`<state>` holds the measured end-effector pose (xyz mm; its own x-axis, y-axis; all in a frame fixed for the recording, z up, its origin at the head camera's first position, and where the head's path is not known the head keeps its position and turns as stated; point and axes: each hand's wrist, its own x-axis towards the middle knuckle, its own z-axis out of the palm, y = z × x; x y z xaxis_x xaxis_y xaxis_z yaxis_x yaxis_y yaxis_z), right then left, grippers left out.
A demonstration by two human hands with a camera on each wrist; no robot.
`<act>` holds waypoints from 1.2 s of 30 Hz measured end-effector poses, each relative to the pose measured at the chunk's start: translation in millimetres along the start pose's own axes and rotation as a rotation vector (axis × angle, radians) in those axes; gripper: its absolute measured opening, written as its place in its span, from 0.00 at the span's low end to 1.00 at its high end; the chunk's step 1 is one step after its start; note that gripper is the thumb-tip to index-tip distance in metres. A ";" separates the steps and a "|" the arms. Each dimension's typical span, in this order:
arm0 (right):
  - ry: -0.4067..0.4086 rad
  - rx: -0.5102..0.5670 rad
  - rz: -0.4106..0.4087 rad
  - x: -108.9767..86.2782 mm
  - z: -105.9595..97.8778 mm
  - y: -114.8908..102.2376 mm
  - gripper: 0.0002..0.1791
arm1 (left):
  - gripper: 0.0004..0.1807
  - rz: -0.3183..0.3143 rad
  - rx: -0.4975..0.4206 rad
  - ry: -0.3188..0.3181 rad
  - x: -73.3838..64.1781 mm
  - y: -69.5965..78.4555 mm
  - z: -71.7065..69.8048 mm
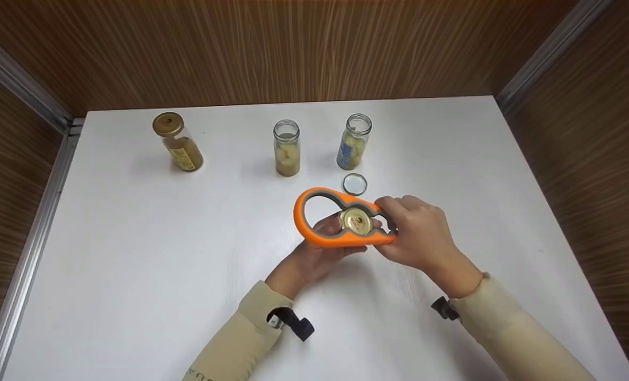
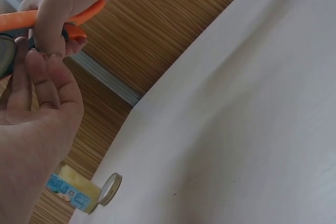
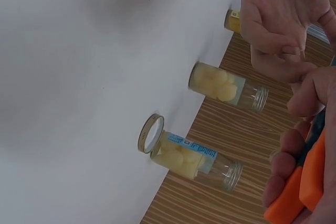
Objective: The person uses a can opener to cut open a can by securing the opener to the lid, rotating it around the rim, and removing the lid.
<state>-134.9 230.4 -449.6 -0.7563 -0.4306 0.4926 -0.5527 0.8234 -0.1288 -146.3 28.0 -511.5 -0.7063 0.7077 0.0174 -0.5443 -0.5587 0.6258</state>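
Note:
My right hand (image 1: 423, 230) grips the handle end of an orange jar opener (image 1: 314, 241) with grey inner edges. Between the opener's two arms sits a gold jar lid (image 1: 357, 221). From below, my left hand (image 1: 320, 256) reaches up to this lid, its thumb at the left edge and fingertips showing at the right. The left wrist view catches only a dark edge of the lid (image 2: 6, 55) near the left index finger. In the right wrist view, the orange handles (image 3: 312, 177) lie inside the curled right fingers.
Two open glass jars with pale contents, one in the middle (image 1: 287, 153) and one with a blue label (image 1: 352, 145), stand toward the back. A loose lid (image 1: 355, 184) lies before the labelled jar. Farther left stands a gold-lidded jar (image 1: 179, 145). Wood-grain panels (image 1: 293, 53) enclose the white table (image 1: 134, 254).

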 end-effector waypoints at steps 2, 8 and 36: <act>0.003 0.004 0.000 -0.4 0.6 0.0 0.15 | 0.45 0.001 0.002 -0.003 0.2 0.3 -0.2; 0.006 0.006 -0.006 0.0 3.2 -0.8 0.15 | 0.46 0.018 0.035 -0.025 -0.9 1.4 -2.3; -0.024 0.009 -0.020 3.8 7.9 -3.5 0.15 | 0.46 0.094 0.239 -0.122 10.2 16.7 -13.4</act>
<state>-138.5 222.9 -454.1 -0.7535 -0.4556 0.4740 -0.5706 0.8113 -0.1272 -168.7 20.1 -511.3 -0.6806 0.7130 0.1688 -0.3466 -0.5162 0.7832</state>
